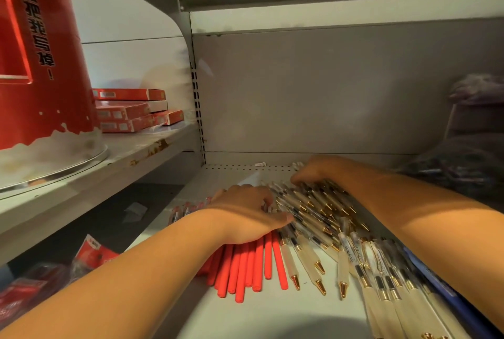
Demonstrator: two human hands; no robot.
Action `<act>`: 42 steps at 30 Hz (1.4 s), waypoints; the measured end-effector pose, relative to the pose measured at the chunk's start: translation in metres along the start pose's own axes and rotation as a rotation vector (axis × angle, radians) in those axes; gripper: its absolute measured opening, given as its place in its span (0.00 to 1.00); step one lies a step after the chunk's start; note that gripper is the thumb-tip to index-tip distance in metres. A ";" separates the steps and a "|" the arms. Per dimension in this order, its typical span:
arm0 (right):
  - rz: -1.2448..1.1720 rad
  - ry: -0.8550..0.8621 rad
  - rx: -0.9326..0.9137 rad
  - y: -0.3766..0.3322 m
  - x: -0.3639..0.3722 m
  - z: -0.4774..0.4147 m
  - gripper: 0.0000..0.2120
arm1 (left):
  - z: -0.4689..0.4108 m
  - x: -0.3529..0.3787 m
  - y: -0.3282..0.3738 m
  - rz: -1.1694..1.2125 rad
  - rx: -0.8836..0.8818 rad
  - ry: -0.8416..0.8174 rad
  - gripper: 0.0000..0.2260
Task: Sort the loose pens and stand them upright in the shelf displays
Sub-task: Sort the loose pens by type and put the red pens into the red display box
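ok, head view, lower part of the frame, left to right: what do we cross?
red packets → red pens → cream gold-tipped pens → blue item at the right edge. Hands left out, as they overlap the pens.

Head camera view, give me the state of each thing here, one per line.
red pens, lying flat in a bunch, none upright.
cream pens, loose flat pile, none upright.
left hand, resting across both pen groups, fingers curled; grip unclear.
right hand, reaching into the pile's far end; grip unclear.
red boxes, closed, stacked on the side shelf.
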State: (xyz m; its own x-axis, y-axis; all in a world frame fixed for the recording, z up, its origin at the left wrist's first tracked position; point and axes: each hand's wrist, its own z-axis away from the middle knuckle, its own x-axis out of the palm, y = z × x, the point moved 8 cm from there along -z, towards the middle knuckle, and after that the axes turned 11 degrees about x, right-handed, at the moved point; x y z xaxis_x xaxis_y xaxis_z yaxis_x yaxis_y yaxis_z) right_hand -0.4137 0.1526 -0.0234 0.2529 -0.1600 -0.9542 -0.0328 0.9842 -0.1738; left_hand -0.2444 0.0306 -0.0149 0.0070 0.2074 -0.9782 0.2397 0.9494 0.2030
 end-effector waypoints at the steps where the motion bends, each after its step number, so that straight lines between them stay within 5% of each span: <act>1: -0.026 -0.007 0.004 0.000 0.001 0.000 0.10 | 0.000 0.000 0.000 0.008 0.001 0.003 0.25; 14: -0.120 0.045 0.012 -0.001 0.000 -0.012 0.08 | 0.000 -0.001 0.001 0.049 0.022 0.006 0.23; 23: -0.432 0.199 0.000 0.024 -0.049 -0.001 0.09 | 0.003 -0.007 0.005 0.083 0.053 0.077 0.22; 31: -0.956 -0.140 -0.068 0.010 -0.047 0.044 0.03 | 0.003 -0.020 0.035 0.180 0.191 0.244 0.28; 35: -1.193 -0.309 -0.085 0.001 -0.037 0.070 0.08 | 0.019 -0.031 0.077 0.012 0.469 0.395 0.35; 42: -1.339 -0.330 -0.105 0.003 -0.028 0.104 0.06 | 0.040 -0.038 0.106 -0.189 0.613 0.596 0.24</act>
State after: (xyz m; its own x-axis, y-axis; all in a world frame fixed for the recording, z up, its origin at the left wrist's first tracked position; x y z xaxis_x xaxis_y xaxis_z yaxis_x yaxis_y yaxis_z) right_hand -0.3206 0.1675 0.0285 0.3632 -0.9303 0.0519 0.3465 0.0831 -0.9344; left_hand -0.1804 0.1135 0.0421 -0.5536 0.3103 -0.7728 0.6659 0.7222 -0.1871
